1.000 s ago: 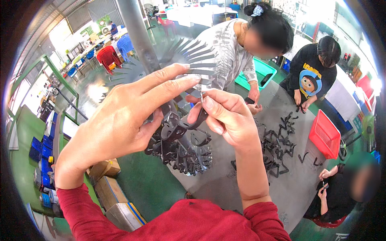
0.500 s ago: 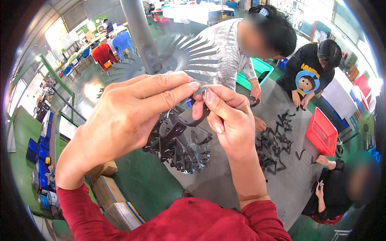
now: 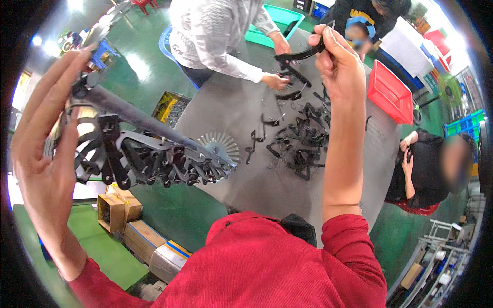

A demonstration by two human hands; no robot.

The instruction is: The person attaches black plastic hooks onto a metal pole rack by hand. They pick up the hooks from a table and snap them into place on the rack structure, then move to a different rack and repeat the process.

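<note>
My right hand (image 3: 343, 69) is raised over the table, its thumb and fingers pinching one end of a curved black lever (image 3: 303, 54) with a thin metal pin sticking up by the fingertips. At the left, my left hand (image 3: 46, 143) has its fingers stretched out beside the near end of a hanging rack. The rack has a grey metal pole (image 3: 154, 123) and many black levers (image 3: 138, 159) crowded along it. Part of the rack's near end is hidden by the left hand. A round slotted disc (image 3: 218, 143) shows at the rack's far end.
Loose black levers (image 3: 305, 136) lie heaped on the grey table (image 3: 246, 197). A co-worker's hands (image 3: 277, 79) handle parts across it. A red basket (image 3: 390, 92) and a green tray (image 3: 285, 18) stand near its edges. Cardboard boxes (image 3: 144, 238) sit lower left; another person (image 3: 426, 169) sits at right.
My hands have come apart: the left moved left along with the rack's near end, the right rose up and right with the lever. The view has turned, showing more of the table.
</note>
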